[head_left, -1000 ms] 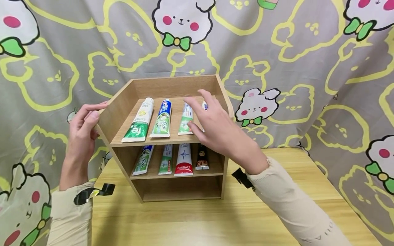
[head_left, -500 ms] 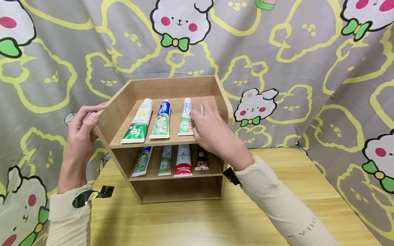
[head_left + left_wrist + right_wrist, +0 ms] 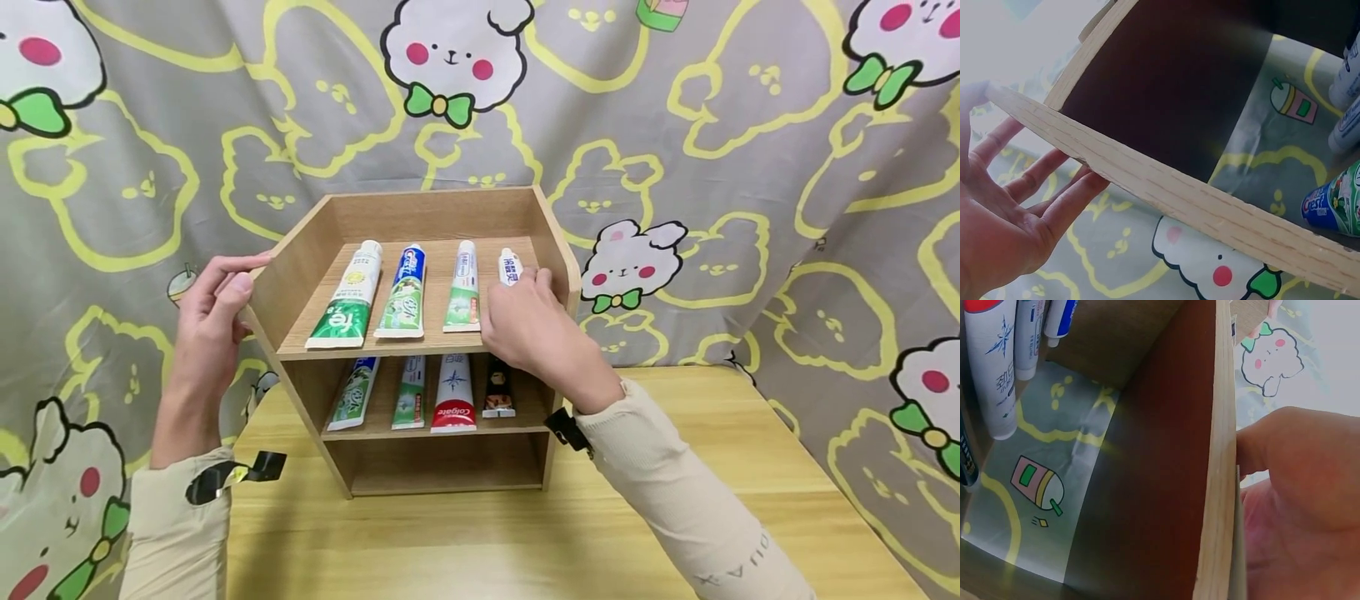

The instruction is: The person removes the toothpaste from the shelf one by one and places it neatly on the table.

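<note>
A wooden three-tier shelf (image 3: 450,343) stands on the table, toothpaste tubes lying on its upper two tiers. On the top tier's right, my right hand (image 3: 536,325) holds a white toothpaste tube (image 3: 510,265) with curled fingers. The palm hides the tube's lower part. Left of it lie a white-green tube (image 3: 463,287), a blue-green Crest tube (image 3: 403,292) and a larger white-green tube (image 3: 347,296). My left hand (image 3: 206,325) touches the outer left side panel with extended fingers. In the left wrist view, its fingers (image 3: 1075,200) reach behind the panel edge (image 3: 1147,178).
Several tubes lie on the middle tier, including a red-white Colgate tube (image 3: 453,396) and a black tube (image 3: 498,390). The bottom tier (image 3: 446,467) sits close above the wooden table (image 3: 465,542). A patterned curtain (image 3: 480,158) hangs behind and at both sides.
My right hand has come down from above the top tier onto the rightmost tube, its fingers curling in. My left hand stays at the left panel. The view has shifted slightly.
</note>
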Tool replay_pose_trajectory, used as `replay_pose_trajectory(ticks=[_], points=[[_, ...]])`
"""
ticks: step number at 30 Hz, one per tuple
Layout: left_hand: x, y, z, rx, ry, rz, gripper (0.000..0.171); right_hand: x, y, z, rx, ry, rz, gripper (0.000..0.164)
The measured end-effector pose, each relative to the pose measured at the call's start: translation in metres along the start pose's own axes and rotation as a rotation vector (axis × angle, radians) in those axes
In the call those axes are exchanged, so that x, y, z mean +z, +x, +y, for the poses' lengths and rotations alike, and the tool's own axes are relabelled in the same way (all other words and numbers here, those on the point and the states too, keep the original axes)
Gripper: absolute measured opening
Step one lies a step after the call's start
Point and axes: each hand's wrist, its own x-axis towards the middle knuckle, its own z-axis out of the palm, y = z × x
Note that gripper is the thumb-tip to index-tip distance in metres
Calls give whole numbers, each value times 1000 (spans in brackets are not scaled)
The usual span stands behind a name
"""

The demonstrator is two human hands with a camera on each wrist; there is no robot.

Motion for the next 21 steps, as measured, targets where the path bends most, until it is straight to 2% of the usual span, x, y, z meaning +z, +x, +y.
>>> replay_pose_trajectory(ticks=[5,10,16,21], points=[[1,1,0,2,-6,6,33,0,-1,0,23,47,27,25],[5,0,1,-14,-5,28,33,4,-3,2,59,156,47,18],[5,-2,1,-25,34,41,34,7,-6,4,105,380,112,13],[2,-2,2,-8,47,27,35,6,-11,5,120,558,194,39]])
